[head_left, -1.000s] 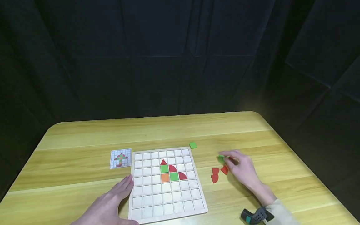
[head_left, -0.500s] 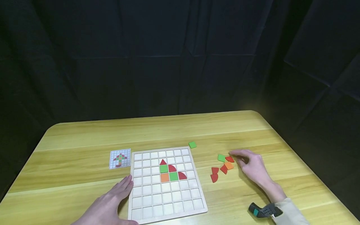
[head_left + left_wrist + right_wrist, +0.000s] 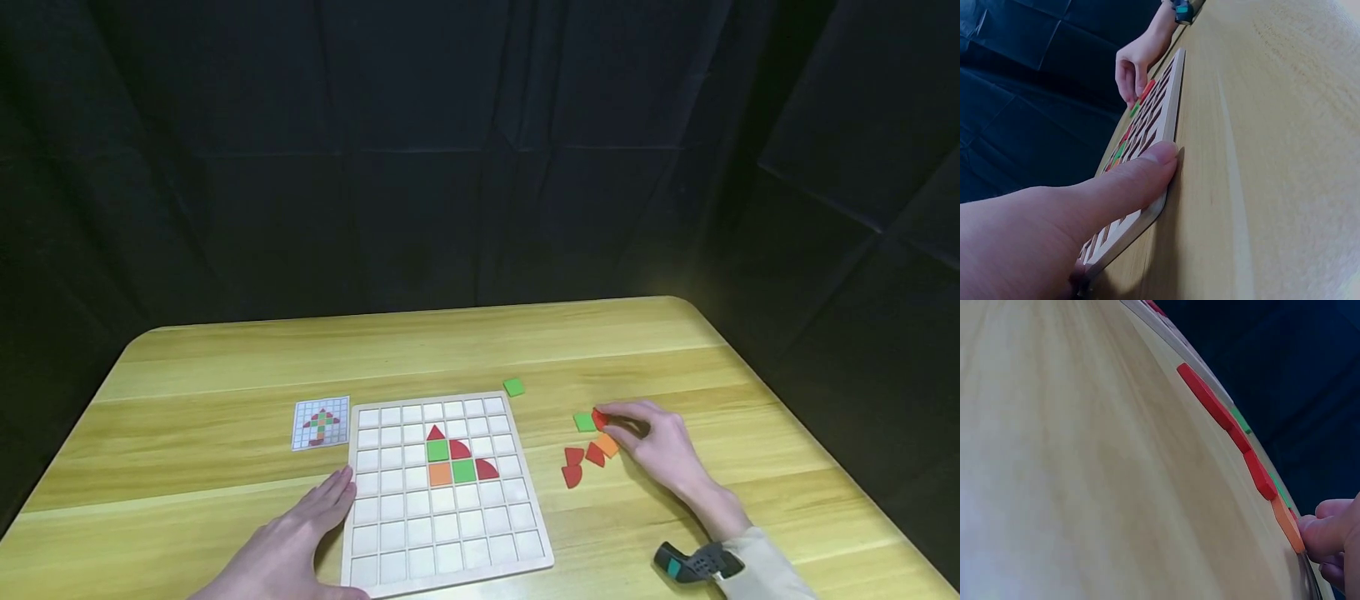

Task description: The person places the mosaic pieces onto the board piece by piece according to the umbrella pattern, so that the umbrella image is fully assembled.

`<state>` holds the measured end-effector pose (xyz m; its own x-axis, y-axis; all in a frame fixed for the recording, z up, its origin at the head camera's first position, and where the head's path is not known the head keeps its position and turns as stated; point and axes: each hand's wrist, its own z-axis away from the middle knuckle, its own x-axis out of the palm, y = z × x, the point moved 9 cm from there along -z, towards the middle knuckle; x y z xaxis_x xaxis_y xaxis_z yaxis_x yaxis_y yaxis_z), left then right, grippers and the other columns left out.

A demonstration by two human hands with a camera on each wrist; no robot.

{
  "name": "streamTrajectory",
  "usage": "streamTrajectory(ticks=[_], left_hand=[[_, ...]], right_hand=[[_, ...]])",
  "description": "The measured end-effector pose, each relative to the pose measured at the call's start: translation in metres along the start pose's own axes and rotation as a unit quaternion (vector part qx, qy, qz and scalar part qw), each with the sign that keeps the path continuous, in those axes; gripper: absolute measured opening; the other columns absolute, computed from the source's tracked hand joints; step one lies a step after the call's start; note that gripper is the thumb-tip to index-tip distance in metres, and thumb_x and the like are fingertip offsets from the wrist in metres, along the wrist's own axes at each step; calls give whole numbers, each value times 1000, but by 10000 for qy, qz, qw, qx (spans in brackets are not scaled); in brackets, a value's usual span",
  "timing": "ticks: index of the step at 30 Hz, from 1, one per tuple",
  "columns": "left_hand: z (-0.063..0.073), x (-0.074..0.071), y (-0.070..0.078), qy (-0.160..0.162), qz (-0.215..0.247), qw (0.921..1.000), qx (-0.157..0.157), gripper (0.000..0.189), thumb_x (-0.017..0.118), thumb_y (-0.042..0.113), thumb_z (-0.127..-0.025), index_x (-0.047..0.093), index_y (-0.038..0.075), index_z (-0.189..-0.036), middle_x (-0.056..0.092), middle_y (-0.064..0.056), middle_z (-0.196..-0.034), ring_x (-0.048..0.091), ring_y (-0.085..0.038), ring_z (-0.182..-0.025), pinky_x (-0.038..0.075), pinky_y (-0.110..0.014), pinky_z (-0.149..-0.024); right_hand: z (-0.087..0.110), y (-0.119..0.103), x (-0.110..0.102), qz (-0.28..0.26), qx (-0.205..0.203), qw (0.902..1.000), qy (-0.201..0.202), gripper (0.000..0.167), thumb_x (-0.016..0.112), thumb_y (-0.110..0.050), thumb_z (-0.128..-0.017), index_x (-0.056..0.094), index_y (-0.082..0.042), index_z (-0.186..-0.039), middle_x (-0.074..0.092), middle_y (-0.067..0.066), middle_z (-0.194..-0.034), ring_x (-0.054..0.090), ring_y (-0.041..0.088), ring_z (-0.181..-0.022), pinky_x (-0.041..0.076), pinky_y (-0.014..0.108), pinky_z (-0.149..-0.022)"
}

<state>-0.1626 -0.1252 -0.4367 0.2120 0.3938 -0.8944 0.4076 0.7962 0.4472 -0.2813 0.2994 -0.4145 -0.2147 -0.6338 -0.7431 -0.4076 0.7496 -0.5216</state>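
Note:
My left hand (image 3: pixel 288 537) rests at the left edge of a white gridded board (image 3: pixel 386 567), with straight fingers along its side and the thumb (image 3: pixel 1129 181) on its near corner in the left wrist view. On the board lie a red triangle (image 3: pixel 436 433), two green squares, two red quarter-circles and an orange square (image 3: pixel 440 474). To the right, my right hand (image 3: pixel 656 446) pinches a red rounded tile (image 3: pixel 599 419) between thumb and index finger, low over the table. A green square (image 3: pixel 584 422) and a loose orange tile (image 3: pixel 607 445) lie right beside it.
Several red quarter-circle tiles (image 3: pixel 572 476) lie between board and right hand. Another green square (image 3: pixel 513 387) is near the board's far right corner. A small pattern card (image 3: pixel 321 423) sits left of the board. A black curtain (image 3: pixel 480 167) hangs behind the wooden table (image 3: pixel 225 358).
My right hand moved right from the green square, uncovering the red and orange tiles, then came back left with the red tile. The green and orange tiles shifted slightly left. My left hand stays put.

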Motion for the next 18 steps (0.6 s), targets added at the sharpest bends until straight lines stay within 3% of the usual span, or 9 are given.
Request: streamTrajectory(ticks=[9, 18], left_hand=[[1, 0, -1, 8, -32, 10000, -60, 121, 70, 82, -66, 43, -3, -148, 34, -16, -160, 39, -39, -143, 49, -53, -101], [1, -1, -1, 55, -28, 10000, -15, 120, 71, 80, -66, 43, -4, -148, 34, -17, -160, 39, -39, -143, 47, -53, -102]], right_hand=[[-9, 2, 11, -127, 102, 9998, -83, 30, 82, -18, -84, 77, -20, -114, 75, -6, -104, 70, 17, -99, 49, 11, -84], [-12, 4, 6, -18, 54, 9991, 412, 30, 86, -14, -78, 78, -12, -108, 76, 1, -99, 71, 22, -93, 48, 8, -79]])
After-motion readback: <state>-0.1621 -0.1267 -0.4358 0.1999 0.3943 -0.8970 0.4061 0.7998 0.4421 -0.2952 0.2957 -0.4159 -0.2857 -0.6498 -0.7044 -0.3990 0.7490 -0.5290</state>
